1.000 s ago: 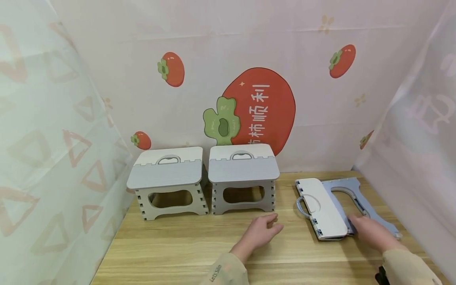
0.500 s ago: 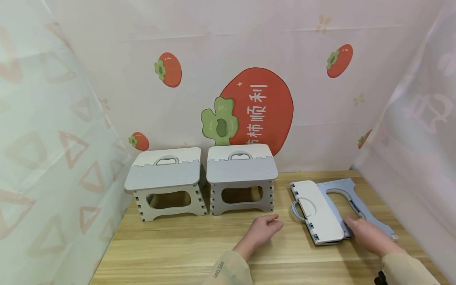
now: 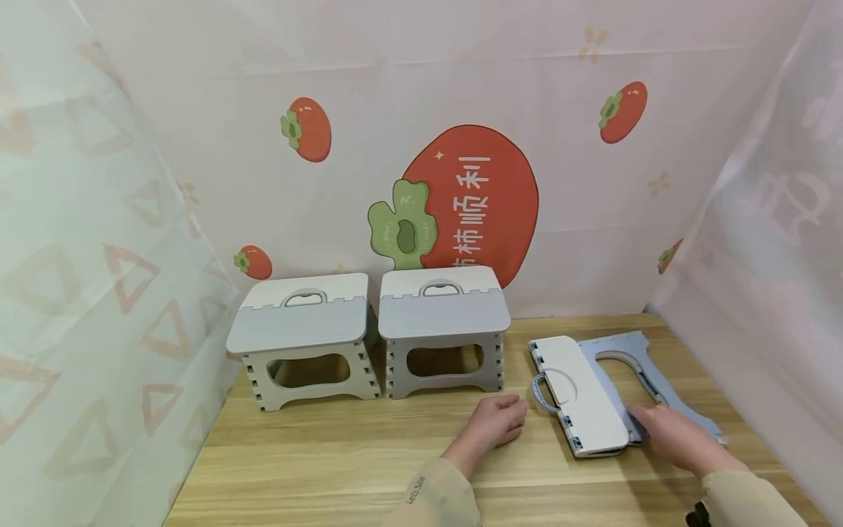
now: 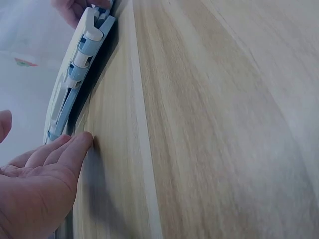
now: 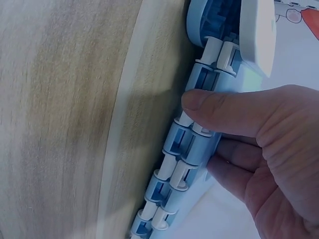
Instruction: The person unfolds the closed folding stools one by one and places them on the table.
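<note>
Slantwise, flat stool, handle leftward

Two standing stools, one flattened stool, three handles, five printed red fruits, one wooden table

Behind the wood-grained tabletop hangs a pale sheet — printed with red fruit.

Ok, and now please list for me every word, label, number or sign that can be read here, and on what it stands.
"柿顺利": big red fruit, sideways; another character below shows only in part.
"Lets S…": left sleeve; its ending is blurred.
Green leaf: marks too small.
Right cloth: pale shapes, too faint.
Standing stools, folded stool: none I can read.
</note>
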{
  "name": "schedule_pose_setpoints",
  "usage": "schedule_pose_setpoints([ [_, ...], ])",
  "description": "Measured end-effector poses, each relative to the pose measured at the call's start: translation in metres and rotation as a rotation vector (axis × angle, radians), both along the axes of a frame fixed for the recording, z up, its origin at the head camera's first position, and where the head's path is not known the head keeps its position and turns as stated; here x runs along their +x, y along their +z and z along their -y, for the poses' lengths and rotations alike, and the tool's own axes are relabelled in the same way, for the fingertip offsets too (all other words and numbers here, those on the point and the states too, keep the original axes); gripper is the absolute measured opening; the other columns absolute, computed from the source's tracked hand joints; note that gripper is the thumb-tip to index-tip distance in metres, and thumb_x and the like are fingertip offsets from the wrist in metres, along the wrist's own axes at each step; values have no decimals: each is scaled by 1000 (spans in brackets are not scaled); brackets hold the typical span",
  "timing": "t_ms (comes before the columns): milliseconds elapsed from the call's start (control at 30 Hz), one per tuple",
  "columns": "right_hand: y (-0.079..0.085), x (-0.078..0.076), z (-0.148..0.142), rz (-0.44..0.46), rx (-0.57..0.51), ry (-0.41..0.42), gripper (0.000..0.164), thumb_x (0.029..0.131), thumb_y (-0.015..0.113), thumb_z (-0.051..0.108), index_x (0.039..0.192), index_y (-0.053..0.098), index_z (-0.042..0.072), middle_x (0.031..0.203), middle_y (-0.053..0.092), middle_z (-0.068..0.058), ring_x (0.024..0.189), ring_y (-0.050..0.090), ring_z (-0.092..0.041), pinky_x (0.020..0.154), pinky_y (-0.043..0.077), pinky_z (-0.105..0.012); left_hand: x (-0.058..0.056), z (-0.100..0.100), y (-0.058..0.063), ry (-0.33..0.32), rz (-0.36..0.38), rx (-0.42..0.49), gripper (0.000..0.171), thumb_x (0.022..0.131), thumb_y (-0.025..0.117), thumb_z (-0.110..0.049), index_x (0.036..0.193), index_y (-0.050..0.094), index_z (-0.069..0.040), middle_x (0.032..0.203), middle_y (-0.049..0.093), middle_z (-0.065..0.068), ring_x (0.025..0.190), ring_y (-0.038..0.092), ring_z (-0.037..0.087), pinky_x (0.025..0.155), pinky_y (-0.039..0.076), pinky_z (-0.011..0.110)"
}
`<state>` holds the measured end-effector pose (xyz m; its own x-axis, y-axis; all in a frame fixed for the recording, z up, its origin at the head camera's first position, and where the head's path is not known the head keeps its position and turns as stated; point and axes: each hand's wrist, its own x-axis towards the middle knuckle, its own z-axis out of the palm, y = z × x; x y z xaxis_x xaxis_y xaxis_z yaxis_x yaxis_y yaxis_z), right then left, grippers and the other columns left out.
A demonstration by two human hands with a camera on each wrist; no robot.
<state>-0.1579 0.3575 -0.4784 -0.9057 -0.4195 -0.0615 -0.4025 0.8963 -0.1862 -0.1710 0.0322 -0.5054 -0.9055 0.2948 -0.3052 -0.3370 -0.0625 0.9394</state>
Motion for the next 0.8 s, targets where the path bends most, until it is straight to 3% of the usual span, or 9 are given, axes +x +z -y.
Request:
schedule_pose_setpoints([
  [200, 1, -1, 4, -3, -7, 13, 39, 72, 62, -20, 107, 68, -4, 85, 73, -12, 76, 70, -33, 70, 60, -51, 0, -2, -3, 31, 74, 168, 55, 102, 63, -23, 141, 50, 15, 137, 60, 29, 128, 59, 39, 103, 53, 48],
  [333, 0, -1, 5, 8, -7, 17, 40, 69, 64, -19, 104, 69, -2, 85, 73, -10, 76, 70, -31, 70, 60, -50, 0, -4, -5, 48, 104, 225, 57, 103, 63, -26, 141, 50, 13, 141, 56, 30, 130, 58, 41, 106, 51, 49],
  [567, 1, -1, 8, 8, 15, 25, 41, 68, 68, -18, 104, 69, -1, 85, 72, -7, 76, 70, -28, 68, 59, -46, 0, -10, -10, 50, 133, 322, 72, 106, 56, -37, 148, 34, 18, 145, 47, 38, 132, 54, 46, 110, 47, 53],
  [800, 2, -1, 10, -5, 29, 37, 40, 67, 73, -16, 102, 69, 1, 84, 72, -5, 76, 69, -26, 68, 59, -45, 1, -15, -13, 75, 150, 382, 78, 107, 50, -42, 146, 32, 23, 145, 45, 41, 133, 50, 51, 111, 44, 56],
])
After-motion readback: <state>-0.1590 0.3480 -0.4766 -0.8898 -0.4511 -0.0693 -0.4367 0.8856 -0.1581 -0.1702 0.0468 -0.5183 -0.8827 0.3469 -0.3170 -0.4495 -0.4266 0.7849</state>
